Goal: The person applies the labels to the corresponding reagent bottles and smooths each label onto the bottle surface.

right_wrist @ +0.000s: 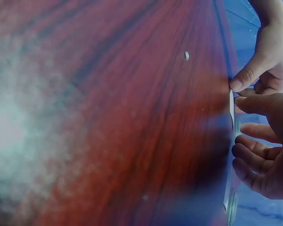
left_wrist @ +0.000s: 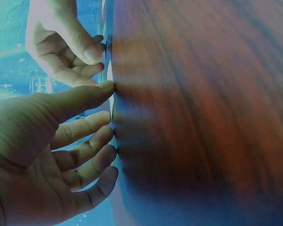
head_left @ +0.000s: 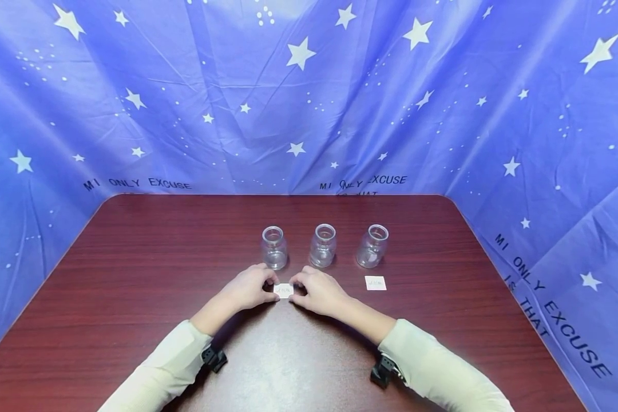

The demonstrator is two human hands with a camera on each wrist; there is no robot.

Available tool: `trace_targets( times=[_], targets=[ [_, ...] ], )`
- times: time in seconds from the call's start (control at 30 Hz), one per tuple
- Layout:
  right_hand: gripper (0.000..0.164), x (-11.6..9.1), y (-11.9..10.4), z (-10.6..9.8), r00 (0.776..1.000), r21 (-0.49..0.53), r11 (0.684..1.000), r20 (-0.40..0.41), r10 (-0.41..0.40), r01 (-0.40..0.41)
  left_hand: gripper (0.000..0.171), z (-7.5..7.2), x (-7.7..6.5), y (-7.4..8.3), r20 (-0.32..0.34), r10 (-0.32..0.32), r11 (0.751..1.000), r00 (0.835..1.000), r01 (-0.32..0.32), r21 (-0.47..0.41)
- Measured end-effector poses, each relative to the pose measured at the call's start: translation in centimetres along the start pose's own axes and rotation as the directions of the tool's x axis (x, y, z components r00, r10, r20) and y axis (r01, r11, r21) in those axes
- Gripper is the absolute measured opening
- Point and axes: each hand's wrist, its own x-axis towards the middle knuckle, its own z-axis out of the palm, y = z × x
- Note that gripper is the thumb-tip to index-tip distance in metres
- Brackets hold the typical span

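A small white paper card (head_left: 283,290) with faint handwriting lies flat on the table, between my two hands. My left hand (head_left: 247,286) holds its left end, thumb at the near corner and index finger at the far one. From the other side my right hand (head_left: 319,290) holds the right end likewise. In the left wrist view, the left fingertips (left_wrist: 108,89) meet the tabletop, seen edge-on. The right fingers (right_wrist: 254,132) are spread beside the card's edge in the right wrist view. Just beyond the hands stands the left clear glass jar (head_left: 274,249).
Two more clear glass jars, the middle one (head_left: 322,247) and the right one (head_left: 373,247), stand upright in the same row. A second written card (head_left: 375,283) lies before the right jar. Starry blue cloth (head_left: 268,131) hangs around the dark red wooden table (head_left: 134,257).
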Motion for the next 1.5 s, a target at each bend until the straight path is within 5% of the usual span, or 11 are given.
trace_targets(
  times=[0.53, 0.83, 0.97, 1.2, 1.33, 1.5],
  targets=[
    [0.020, 0.4, 0.0, 0.6, 1.000, -0.020, 1.000, -0.007, 0.021, -0.021, 0.021, -0.3, -0.2, 0.0, 0.010, -0.004, 1.000, 1.000, 0.004, -0.012],
    [0.016, 0.1, 0.3, 0.0, 0.999, 0.034, 0.999, -0.040, 0.031, -0.030, 0.018, -0.8, -0.3, -1.1, 0.019, 0.004, 0.984, 1.000, 0.000, -0.179],
    [0.016, 0.1, 0.6, -0.2, 0.998, 0.079, 0.997, -0.061, 0.028, -0.023, 0.014, -0.8, -0.4, -1.5, 0.063, 0.009, 0.947, 0.998, 0.012, -0.320],
    [0.015, -0.1, 0.8, -0.4, 0.994, 0.153, 0.987, -0.094, 0.057, -0.042, 0.013, -0.7, -0.5, -1.7, 0.161, -0.045, 0.829, 0.986, 0.127, -0.544],
    [0.015, -0.1, 0.9, -0.5, 0.993, 0.168, 0.985, -0.102, 0.060, -0.042, 0.018, -0.7, -0.6, -1.5, 0.195, -0.083, 0.773, 0.977, 0.187, -0.606],
    [0.015, -0.2, 1.0, -0.4, 0.992, 0.170, 0.985, -0.115, 0.048, -0.028, 0.020, -0.7, -0.7, -1.3, 0.203, -0.112, 0.739, 0.973, 0.218, -0.637]
  ],
)
